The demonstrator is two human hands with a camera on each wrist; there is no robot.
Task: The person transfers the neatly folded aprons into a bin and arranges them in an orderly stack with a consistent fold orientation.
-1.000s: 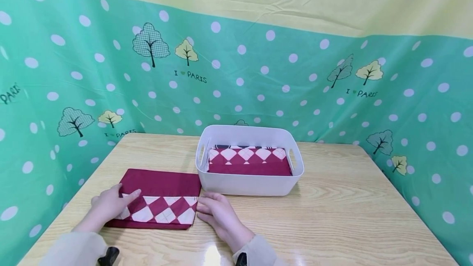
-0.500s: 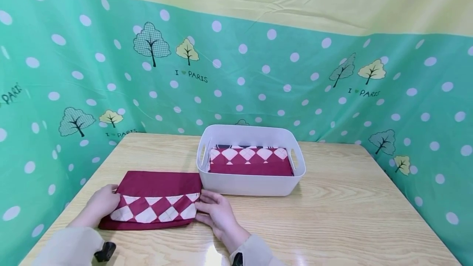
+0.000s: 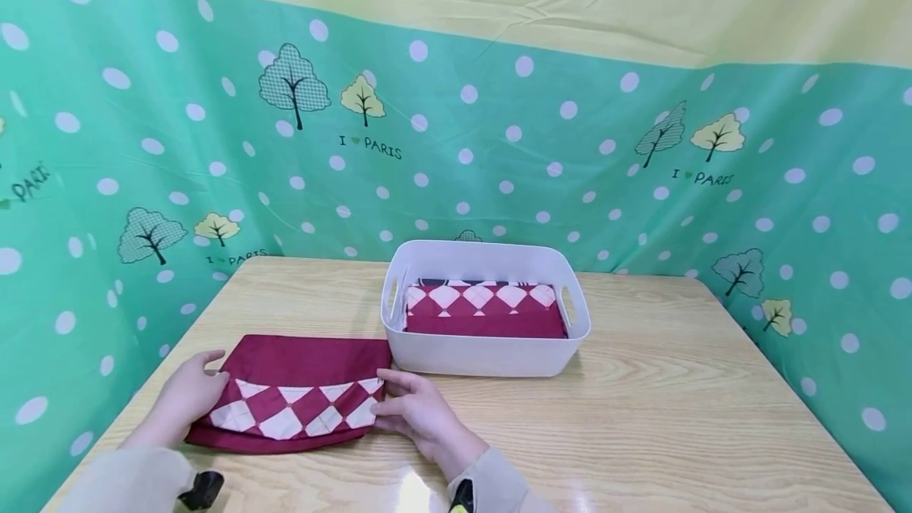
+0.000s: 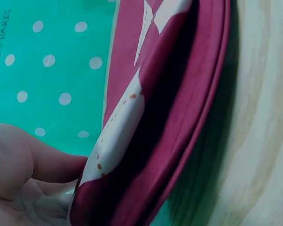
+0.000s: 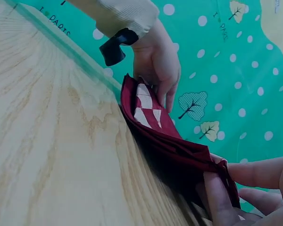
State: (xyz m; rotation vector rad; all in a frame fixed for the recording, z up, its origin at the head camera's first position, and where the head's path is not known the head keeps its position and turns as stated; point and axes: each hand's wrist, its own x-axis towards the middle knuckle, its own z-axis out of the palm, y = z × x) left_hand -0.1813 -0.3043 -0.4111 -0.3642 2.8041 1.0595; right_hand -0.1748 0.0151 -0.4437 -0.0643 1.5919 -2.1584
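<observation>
Your left hand grips the folded cloth's left end and your right hand pinches its right end, lifting it slightly near the table's front-left corner. It's light, soft and floppy, likely to sag in the middle; hold both short ends. Its long axis runs left-right, parallel to the front edge, beside the white basket.

A folded cloth lies on the tabletop, left of and before a bin. A second folded cloth lies in the bin. The hands flank the first cloth: left hand, right hand.
</observation>
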